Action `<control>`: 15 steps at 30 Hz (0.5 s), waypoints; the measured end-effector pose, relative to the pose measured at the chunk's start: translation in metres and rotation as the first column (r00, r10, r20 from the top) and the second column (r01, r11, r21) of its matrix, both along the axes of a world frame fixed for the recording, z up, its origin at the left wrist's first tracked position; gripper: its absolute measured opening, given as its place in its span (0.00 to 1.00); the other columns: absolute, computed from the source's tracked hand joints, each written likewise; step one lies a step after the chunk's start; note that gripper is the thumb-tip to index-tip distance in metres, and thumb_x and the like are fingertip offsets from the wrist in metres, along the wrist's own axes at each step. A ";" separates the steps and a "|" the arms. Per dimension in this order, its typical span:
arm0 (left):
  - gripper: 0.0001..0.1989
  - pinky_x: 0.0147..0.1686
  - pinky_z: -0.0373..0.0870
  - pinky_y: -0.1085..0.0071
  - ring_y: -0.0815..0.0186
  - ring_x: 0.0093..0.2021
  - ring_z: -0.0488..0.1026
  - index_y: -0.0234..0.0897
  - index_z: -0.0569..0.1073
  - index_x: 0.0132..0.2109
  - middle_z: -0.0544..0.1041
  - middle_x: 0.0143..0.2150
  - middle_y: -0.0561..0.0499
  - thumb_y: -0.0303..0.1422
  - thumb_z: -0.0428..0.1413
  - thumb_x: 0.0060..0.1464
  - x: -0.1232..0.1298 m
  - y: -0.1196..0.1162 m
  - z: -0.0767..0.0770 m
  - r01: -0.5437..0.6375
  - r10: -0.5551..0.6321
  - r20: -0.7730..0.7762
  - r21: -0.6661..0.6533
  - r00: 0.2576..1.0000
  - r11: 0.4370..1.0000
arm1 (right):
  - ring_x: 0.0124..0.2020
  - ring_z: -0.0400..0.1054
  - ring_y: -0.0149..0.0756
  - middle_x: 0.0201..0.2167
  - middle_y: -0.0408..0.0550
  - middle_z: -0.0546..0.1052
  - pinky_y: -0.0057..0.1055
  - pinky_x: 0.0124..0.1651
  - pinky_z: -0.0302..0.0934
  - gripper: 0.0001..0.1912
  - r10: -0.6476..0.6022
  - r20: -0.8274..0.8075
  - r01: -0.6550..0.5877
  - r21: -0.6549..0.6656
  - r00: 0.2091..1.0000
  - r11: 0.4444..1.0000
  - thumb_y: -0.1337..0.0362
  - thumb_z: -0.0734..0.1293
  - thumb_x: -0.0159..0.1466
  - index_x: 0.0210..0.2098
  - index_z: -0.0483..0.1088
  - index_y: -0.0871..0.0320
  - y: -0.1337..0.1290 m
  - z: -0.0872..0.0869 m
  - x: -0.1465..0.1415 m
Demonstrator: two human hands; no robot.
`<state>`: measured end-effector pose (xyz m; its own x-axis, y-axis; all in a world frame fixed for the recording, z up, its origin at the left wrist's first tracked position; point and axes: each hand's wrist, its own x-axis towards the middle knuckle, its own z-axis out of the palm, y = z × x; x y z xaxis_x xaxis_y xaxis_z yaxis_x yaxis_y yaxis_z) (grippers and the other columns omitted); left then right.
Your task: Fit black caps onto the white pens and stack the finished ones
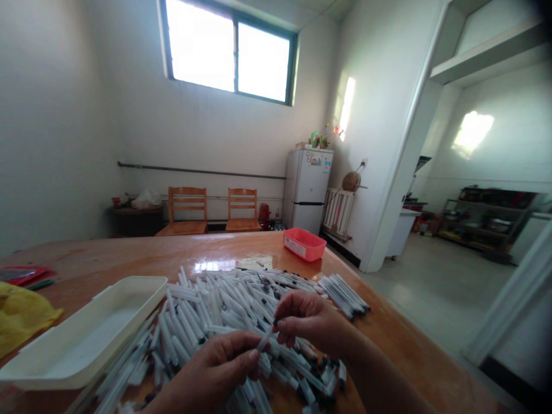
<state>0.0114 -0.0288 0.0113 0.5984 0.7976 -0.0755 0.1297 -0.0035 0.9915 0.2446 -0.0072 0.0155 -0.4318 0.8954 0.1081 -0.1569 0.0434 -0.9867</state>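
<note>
My left hand (211, 371) is closed, pinching a translucent white pen barrel (264, 340) between thumb and fingers. At the barrel's upper end, the thumb and fingertips of my right hand (314, 322) close on a small black pen plug (276, 322). Whether the plug sits in the barrel or only touches it, I cannot tell. Under and around both hands spreads a loose pile of similar pen barrels (224, 299), several with black ends. To the right of the pile, a row of pens (342, 294) lies side by side, black ends toward me.
A long cream tray (86, 376) stands at the left of the wooden table (150, 253), near a yellow cloth (23, 316). At the far edge sits a red plastic basket (304, 246). Two wooden chairs (187, 207) and a fridge (308, 187) are beyond the table.
</note>
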 end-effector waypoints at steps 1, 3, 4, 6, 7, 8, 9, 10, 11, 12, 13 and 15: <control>0.18 0.37 0.63 0.71 0.65 0.36 0.68 0.39 0.80 0.51 0.78 0.36 0.50 0.42 0.57 0.58 0.000 -0.001 0.001 0.001 -0.001 -0.007 0.005 1.000 1.000 | 0.27 0.74 0.32 0.28 0.45 0.78 0.25 0.28 0.66 0.17 0.008 0.003 -0.008 0.005 1.000 1.000 0.62 0.77 0.54 0.37 0.71 0.62 -0.001 0.000 0.000; 0.17 0.37 0.63 0.71 0.65 0.36 0.68 0.39 0.80 0.51 0.77 0.35 0.51 0.41 0.57 0.59 0.000 -0.002 0.003 0.001 -0.001 -0.014 0.014 1.000 1.000 | 0.27 0.74 0.31 0.27 0.44 0.78 0.25 0.28 0.66 0.16 0.024 0.015 -0.025 0.011 1.000 1.000 0.62 0.77 0.54 0.37 0.71 0.62 -0.001 0.000 0.001; 0.17 0.38 0.63 0.71 0.65 0.36 0.68 0.39 0.80 0.51 0.77 0.35 0.51 0.41 0.57 0.59 0.001 -0.002 0.004 0.006 -0.006 -0.015 0.018 1.000 1.000 | 0.27 0.73 0.31 0.26 0.44 0.77 0.25 0.29 0.66 0.16 0.032 0.022 -0.032 0.013 0.999 0.999 0.62 0.77 0.54 0.37 0.71 0.62 -0.001 0.000 0.001; 0.18 0.38 0.63 0.71 0.65 0.36 0.68 0.38 0.80 0.51 0.77 0.35 0.51 0.42 0.57 0.59 0.001 -0.001 0.005 0.013 -0.013 -0.015 0.025 1.000 1.000 | 0.25 0.72 0.30 0.25 0.43 0.77 0.25 0.29 0.66 0.16 0.041 0.032 -0.041 0.013 0.999 0.999 0.62 0.77 0.54 0.37 0.71 0.62 -0.002 -0.001 0.001; 0.18 0.38 0.63 0.71 0.65 0.35 0.68 0.38 0.81 0.50 0.77 0.35 0.51 0.42 0.57 0.59 0.001 -0.001 0.004 0.014 -0.014 -0.013 0.029 1.000 0.999 | 0.25 0.72 0.29 0.25 0.43 0.77 0.25 0.29 0.66 0.16 0.046 0.035 -0.046 0.012 0.998 0.999 0.62 0.77 0.55 0.37 0.71 0.62 -0.001 -0.002 0.002; 0.18 0.37 0.63 0.71 0.65 0.35 0.68 0.38 0.81 0.50 0.77 0.34 0.51 0.42 0.57 0.59 0.002 0.000 0.004 0.017 -0.017 -0.011 0.033 1.000 0.999 | 0.25 0.72 0.29 0.25 0.43 0.77 0.25 0.29 0.66 0.16 0.050 0.034 -0.050 0.010 0.998 0.999 0.62 0.77 0.54 0.37 0.71 0.62 -0.001 -0.002 0.002; 0.18 0.37 0.63 0.71 0.65 0.35 0.68 0.38 0.81 0.49 0.77 0.34 0.51 0.42 0.57 0.58 0.002 0.001 0.003 0.017 -0.016 -0.011 0.038 1.000 0.999 | 0.25 0.72 0.30 0.25 0.43 0.77 0.25 0.29 0.66 0.16 0.054 0.032 -0.054 0.007 0.998 0.999 0.62 0.77 0.54 0.37 0.71 0.62 -0.001 -0.003 0.002; 0.18 0.37 0.63 0.71 0.65 0.34 0.68 0.38 0.81 0.49 0.77 0.33 0.51 0.43 0.57 0.58 0.002 0.002 0.001 0.020 -0.020 -0.010 0.042 1.000 0.999 | 0.26 0.72 0.30 0.25 0.43 0.77 0.25 0.29 0.66 0.17 0.057 0.030 -0.058 0.001 0.998 0.998 0.62 0.77 0.54 0.37 0.72 0.62 -0.001 -0.003 0.002; 0.18 0.37 0.63 0.71 0.65 0.35 0.68 0.38 0.81 0.49 0.77 0.33 0.51 0.43 0.57 0.58 0.001 0.002 0.000 0.021 -0.020 -0.015 0.045 1.000 0.999 | 0.26 0.72 0.30 0.25 0.43 0.77 0.25 0.29 0.66 0.17 0.064 0.029 -0.064 -0.006 0.998 0.998 0.62 0.78 0.54 0.37 0.72 0.62 -0.001 -0.003 0.002; 0.18 0.37 0.63 0.71 0.65 0.35 0.68 0.38 0.81 0.49 0.77 0.34 0.51 0.43 0.57 0.58 0.001 0.003 -0.001 0.018 -0.017 -0.016 0.044 1.000 0.999 | 0.26 0.72 0.30 0.25 0.43 0.77 0.25 0.29 0.66 0.17 0.068 0.030 -0.068 -0.011 0.997 0.998 0.62 0.78 0.54 0.38 0.72 0.62 -0.002 -0.003 0.002; 0.18 0.37 0.63 0.71 0.65 0.35 0.68 0.39 0.81 0.49 0.77 0.34 0.51 0.43 0.58 0.58 0.001 0.003 -0.002 0.013 -0.013 -0.013 0.042 1.000 0.999 | 0.26 0.72 0.30 0.25 0.44 0.77 0.24 0.29 0.66 0.17 0.070 0.032 -0.070 -0.016 0.997 0.997 0.62 0.78 0.54 0.38 0.72 0.62 -0.002 -0.003 0.002; 0.18 0.37 0.62 0.71 0.65 0.34 0.68 0.39 0.81 0.49 0.77 0.33 0.51 0.44 0.58 0.58 0.001 0.002 -0.002 0.005 -0.005 -0.002 0.032 1.000 0.999 | 0.25 0.72 0.29 0.25 0.44 0.78 0.24 0.29 0.66 0.17 0.070 0.041 -0.069 -0.021 0.997 0.997 0.62 0.78 0.54 0.38 0.72 0.62 -0.003 -0.002 0.002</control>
<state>0.0123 -0.0266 0.0093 0.6019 0.7969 -0.0507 0.1313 -0.0362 0.9907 0.2470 -0.0099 0.0137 -0.4966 0.8650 0.0713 -0.1180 0.0140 -0.9929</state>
